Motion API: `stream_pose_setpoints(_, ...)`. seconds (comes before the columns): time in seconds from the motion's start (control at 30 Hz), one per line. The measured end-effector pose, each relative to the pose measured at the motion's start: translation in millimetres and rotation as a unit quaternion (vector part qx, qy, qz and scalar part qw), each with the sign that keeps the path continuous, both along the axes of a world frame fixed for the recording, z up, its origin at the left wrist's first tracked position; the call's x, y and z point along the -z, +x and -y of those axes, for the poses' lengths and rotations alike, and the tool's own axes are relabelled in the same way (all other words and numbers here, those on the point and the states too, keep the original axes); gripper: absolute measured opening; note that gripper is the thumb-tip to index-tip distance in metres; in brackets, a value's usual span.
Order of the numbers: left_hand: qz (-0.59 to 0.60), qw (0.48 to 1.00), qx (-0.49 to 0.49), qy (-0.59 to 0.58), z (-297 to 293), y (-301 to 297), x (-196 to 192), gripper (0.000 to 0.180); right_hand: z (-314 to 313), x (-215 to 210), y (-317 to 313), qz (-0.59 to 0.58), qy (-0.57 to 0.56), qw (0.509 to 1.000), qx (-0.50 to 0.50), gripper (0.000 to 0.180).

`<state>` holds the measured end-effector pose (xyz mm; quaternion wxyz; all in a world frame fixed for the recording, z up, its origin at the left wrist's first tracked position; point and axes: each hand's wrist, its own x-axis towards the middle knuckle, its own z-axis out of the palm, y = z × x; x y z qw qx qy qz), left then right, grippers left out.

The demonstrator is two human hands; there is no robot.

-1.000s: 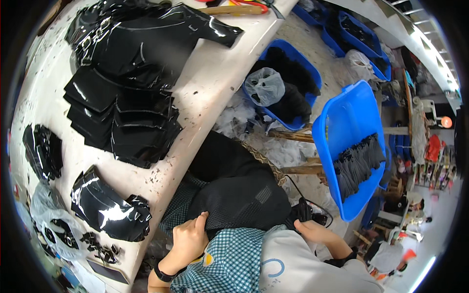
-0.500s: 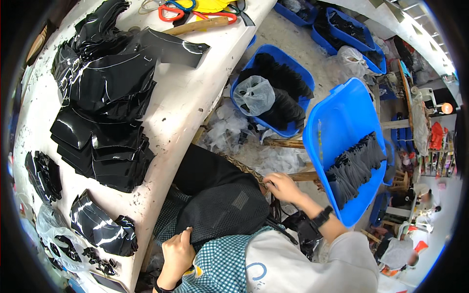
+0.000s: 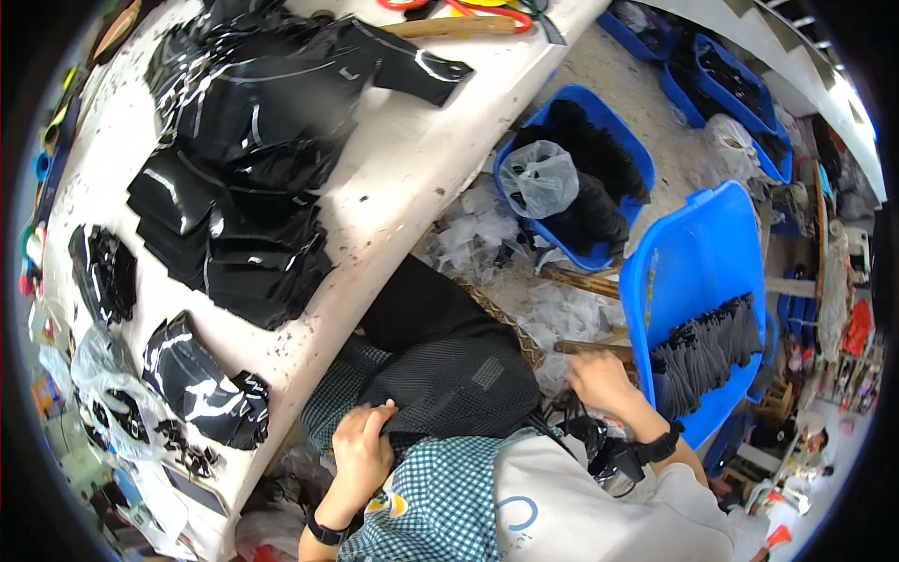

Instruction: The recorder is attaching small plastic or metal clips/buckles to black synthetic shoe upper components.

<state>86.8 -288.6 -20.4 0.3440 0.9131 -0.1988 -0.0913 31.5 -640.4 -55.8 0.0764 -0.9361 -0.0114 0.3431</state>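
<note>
My left hand (image 3: 363,448) is closed with its fingers bent at the edge of a black mesh cloth (image 3: 459,384) lying over my lap. Under that cloth shows a teal checked apron (image 3: 440,487). My right hand (image 3: 602,382) is held off to the right, beside a tilted blue bin (image 3: 698,229); its fingers are curled together and hide whatever may be between them. Inside this bin lies a row of dark grey pieces (image 3: 707,351). Stacks of glossy black cut pieces (image 3: 253,234) cover the white table (image 3: 403,178) at my left.
Another blue bin (image 3: 646,159) holds black pieces and a clear plastic bag (image 3: 538,178). On the table are a wooden-handled tool (image 3: 459,25), a smaller black stack (image 3: 201,379) and a plastic bag of scraps (image 3: 108,365). Crumpled plastic (image 3: 468,234) litters the floor.
The view has shifted, so the table and bins sit further right. My right hand has moved away from the mesh cloth toward the tilted bin. My left hand stays at the cloth's edge.
</note>
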Motion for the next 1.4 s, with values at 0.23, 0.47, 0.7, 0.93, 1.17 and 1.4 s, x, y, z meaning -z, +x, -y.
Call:
stream_pose_setpoints(0.23,-0.091,0.989,-0.117,0.016,5,19,-8,0.01,-103,-56,67,0.118,0.244,0.945,-0.18,0.08)
stream_pose_setpoints(0.47,-0.174,0.962,-0.209,-0.017,2,34,-15,0.011,-102,-49,91,0.151,0.288,0.91,-0.257,0.079)
stream_pose_setpoints(0.7,-0.196,0.944,-0.266,-0.024,-16,12,20,0.018,-119,-40,118,0.22,0.336,0.875,-0.269,0.028)
stream_pose_setpoints(0.93,0.203,0.965,-0.168,-0.008,3,-21,-13,0.037,-137,-82,139,0.112,0.372,0.914,-0.118,0.013)
stream_pose_setpoints(1.17,0.304,0.941,0.01,0.148,24,-23,19,0.025,-159,-63,148,-0.053,0.326,0.944,-0.001,0.018)
stream_pose_setpoints(1.4,0.276,0.942,-0.101,0.163,-3,-36,31,0.043,-160,-53,125,0.137,0.336,0.93,-0.062,0.015)
